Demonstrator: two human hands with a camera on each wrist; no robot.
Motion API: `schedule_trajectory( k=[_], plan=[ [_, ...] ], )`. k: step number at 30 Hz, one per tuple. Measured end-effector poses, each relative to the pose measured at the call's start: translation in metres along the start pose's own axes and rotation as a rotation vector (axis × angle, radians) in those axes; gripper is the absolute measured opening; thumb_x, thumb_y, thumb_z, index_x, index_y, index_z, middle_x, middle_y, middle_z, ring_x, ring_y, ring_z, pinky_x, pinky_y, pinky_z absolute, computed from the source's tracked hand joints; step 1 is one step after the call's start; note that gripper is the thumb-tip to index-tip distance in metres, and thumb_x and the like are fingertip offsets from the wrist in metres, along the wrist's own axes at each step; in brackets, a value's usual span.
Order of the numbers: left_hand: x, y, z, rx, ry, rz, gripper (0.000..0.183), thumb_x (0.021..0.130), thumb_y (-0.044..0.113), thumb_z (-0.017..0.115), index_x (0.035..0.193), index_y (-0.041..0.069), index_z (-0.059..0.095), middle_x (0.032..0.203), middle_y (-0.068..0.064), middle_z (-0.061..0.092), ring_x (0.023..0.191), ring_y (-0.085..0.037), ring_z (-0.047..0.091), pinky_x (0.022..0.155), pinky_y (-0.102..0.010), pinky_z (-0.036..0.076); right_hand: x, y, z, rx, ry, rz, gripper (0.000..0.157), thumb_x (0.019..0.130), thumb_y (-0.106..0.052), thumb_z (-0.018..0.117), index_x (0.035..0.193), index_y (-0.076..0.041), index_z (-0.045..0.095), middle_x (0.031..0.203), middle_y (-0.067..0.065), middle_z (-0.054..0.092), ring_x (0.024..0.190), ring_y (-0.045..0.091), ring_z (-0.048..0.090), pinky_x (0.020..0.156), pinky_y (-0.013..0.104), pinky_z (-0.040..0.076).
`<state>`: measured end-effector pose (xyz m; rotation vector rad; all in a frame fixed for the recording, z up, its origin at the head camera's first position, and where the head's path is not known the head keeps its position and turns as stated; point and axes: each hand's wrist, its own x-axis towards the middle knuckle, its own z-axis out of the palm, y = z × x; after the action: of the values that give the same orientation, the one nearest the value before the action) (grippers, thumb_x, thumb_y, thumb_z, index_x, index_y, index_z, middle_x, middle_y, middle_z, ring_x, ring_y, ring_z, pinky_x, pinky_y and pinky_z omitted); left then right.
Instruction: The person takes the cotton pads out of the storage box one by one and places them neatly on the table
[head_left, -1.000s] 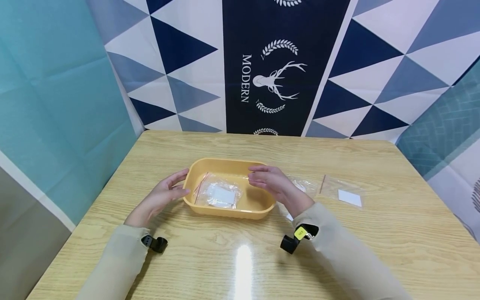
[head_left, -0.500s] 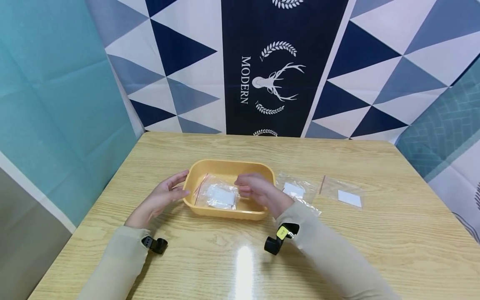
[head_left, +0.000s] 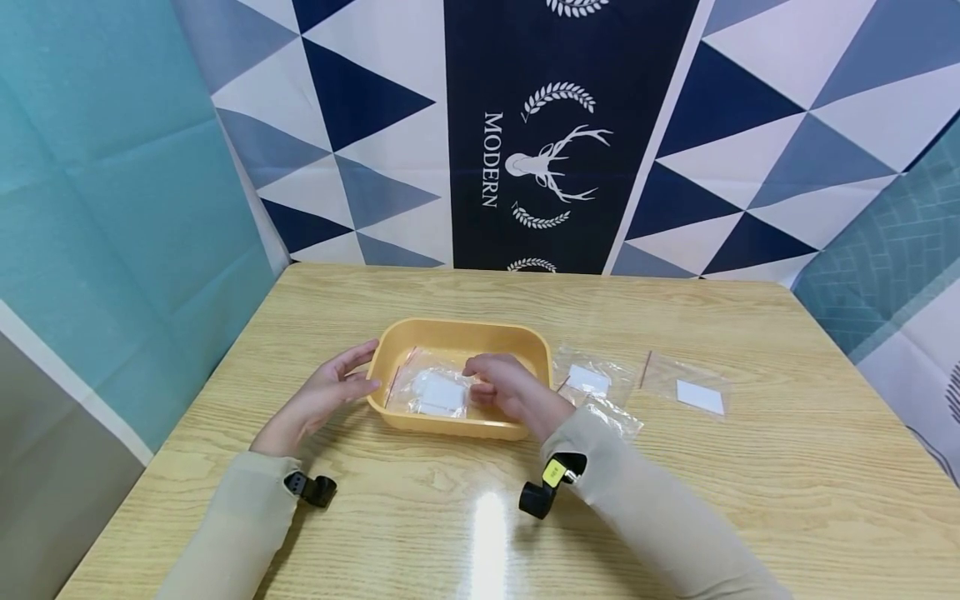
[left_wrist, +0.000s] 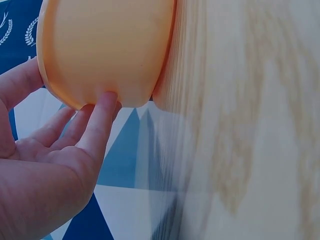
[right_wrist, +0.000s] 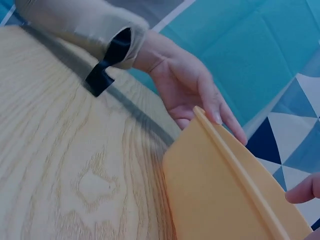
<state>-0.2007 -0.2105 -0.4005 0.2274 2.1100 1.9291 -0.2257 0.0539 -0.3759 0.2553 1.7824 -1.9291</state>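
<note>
A yellow plastic basin (head_left: 457, 427) stands on the table. In it lie clear zip bags with white cards (head_left: 441, 392), overlapping at its left end. My left hand (head_left: 322, 392) touches the basin's left end, its fingers (left_wrist: 102, 117) extended against the outside wall and its thumb by the rim. My right hand (head_left: 506, 387) is inside the basin, loosely bent fingers at the right edge of the bags. In the right wrist view only a fingertip of it (right_wrist: 305, 190) shows over the basin; the rest is cut off.
Right of the basin lie several more clear zip bags on the wooden table (head_left: 420, 517): one with a white card (head_left: 588, 380) close to the basin, another with a white card (head_left: 700, 397) farther right. A patterned cloth (head_left: 375, 125) hangs behind the table.
My right hand has moved left and down into the basin, to the bags. The bags in it have shifted slightly left. The left hand has stayed at the basin's end.
</note>
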Motion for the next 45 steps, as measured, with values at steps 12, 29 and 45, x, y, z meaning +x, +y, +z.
schedule_trajectory(
  k=[12,29,45],
  plan=[
    [0.001,-0.001,-0.001,-0.008,-0.006,0.006,0.072,0.088,0.006,0.062,0.147,0.004,0.020,0.148,-0.019,0.023,0.127,-0.037,0.034,0.090,-0.027,0.045,0.001,0.007,0.015,-0.189,-0.155,-0.008,0.045,0.078,0.008,0.060,0.123,0.007,0.053,0.085,0.008,0.054,0.060,0.012,0.051,0.057,0.021,0.048],
    [0.002,0.000,-0.001,0.014,0.011,-0.004,0.072,0.088,0.007,0.063,0.147,0.005,0.023,0.147,-0.018,0.026,0.128,-0.036,0.032,0.092,-0.027,0.043,-0.004,0.005,0.013,-0.108,-0.168,-0.036,0.030,0.080,0.015,0.055,0.109,0.011,0.053,0.074,0.008,0.053,0.058,0.013,0.052,0.050,0.020,0.047],
    [0.000,0.002,0.001,-0.007,0.009,-0.001,0.074,0.086,0.007,0.064,0.147,0.006,0.023,0.147,-0.016,0.026,0.127,-0.035,0.035,0.090,-0.028,0.045,-0.019,-0.008,-0.012,-0.053,-0.171,-0.094,0.029,0.082,0.012,0.055,0.110,0.009,0.050,0.074,0.009,0.053,0.062,0.014,0.056,0.057,0.021,0.051]
  ],
)
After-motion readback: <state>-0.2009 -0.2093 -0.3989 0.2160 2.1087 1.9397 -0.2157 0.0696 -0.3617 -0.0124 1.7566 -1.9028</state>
